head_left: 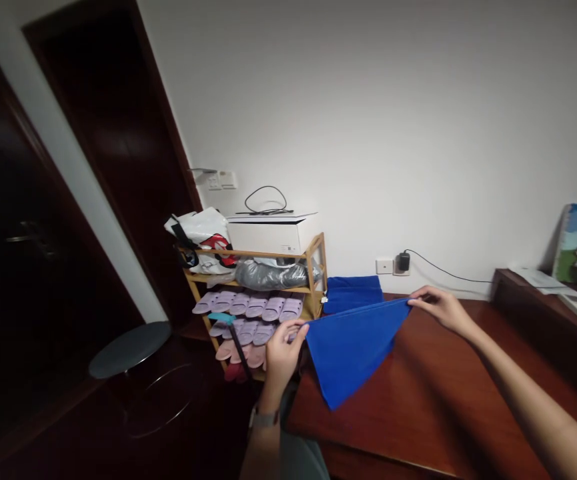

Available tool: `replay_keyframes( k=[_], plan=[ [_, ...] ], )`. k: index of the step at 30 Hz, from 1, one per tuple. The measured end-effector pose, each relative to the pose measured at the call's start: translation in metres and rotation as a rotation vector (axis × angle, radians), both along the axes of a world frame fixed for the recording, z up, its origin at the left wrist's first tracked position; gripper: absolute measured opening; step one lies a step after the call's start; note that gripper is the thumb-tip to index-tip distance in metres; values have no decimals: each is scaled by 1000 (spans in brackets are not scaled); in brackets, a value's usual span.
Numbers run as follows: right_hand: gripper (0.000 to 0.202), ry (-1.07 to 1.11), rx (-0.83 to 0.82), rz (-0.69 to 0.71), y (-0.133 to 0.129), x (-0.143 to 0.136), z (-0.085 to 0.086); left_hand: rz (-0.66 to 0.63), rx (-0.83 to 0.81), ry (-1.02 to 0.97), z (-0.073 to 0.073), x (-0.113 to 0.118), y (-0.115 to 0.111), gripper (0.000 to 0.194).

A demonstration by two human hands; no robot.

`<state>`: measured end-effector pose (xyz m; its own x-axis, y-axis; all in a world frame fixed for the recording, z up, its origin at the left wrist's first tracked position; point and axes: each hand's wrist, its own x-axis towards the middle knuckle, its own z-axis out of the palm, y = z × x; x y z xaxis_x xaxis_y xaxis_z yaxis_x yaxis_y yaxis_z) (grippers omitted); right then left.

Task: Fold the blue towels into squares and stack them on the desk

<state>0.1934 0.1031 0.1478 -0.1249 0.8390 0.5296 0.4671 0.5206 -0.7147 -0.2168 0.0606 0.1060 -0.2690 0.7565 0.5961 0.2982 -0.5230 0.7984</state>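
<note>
A blue cloth (353, 353) hangs between my two hands above the tabletop, its top edge pulled taut and its lower part falling to a point. My left hand (284, 347) pinches the cloth's upper left corner, thumb in front. At the upper right corner, the fingers of my right hand (438, 308) are closed on the fabric. Behind it, a second piece of blue cloth (353, 290) lies folded at the far left of the wooden table (448, 400), near the wall.
Left of the table stands a wooden rack (313, 267) with several slippers (255, 307), a white box (268, 235) and a plastic bag (205, 230). A round stool (131, 350) is farther left. A plugged-in adapter (404, 261) trails a cable toward the raised ledge (533, 307) at right.
</note>
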Motion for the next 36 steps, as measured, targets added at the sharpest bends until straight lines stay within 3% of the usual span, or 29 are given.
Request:
replay_keyframes(
  k=[2, 4, 7, 10, 15, 19, 21, 23, 25, 29, 32, 36],
  plan=[
    [52, 29, 37, -84, -27, 22, 17, -46, 100, 87, 40, 16, -1, 27],
    [54, 59, 67, -156, -49, 38, 29, -110, 147, 142, 71, 31, -2, 24],
    [56, 110, 103, -231, -75, 54, 39, -238, 126, 79, 99, 48, -1, 26],
    [56, 108, 131, -275, -97, 63, 46, -327, 57, -5, 110, 60, 4, 30],
    [47, 48, 178, -341, -141, 74, 55, -402, 0, -57, 114, 69, -5, 30],
    [37, 24, 207, -410, -168, 85, 46, -417, -24, -51, 109, 73, -13, 27],
    [38, 35, 187, -439, -163, 92, 33, -451, -51, -48, 99, 79, 1, 26],
    [41, 60, 140, -450, -139, 97, 14, -497, -91, -34, 80, 90, 31, 25],
    [46, 86, 84, -443, -98, 101, -9, -503, -137, 20, 54, 104, 73, 26],
    [48, 16, -88, -565, -8, 94, -59, -327, -194, 207, -5, 137, 140, 29],
    [48, -35, -178, -669, 18, 68, -106, -249, -187, 285, -54, 158, 143, 26],
    [50, -158, -267, -692, -10, 18, -192, -309, -168, 514, -133, 178, 102, 26]
  ],
)
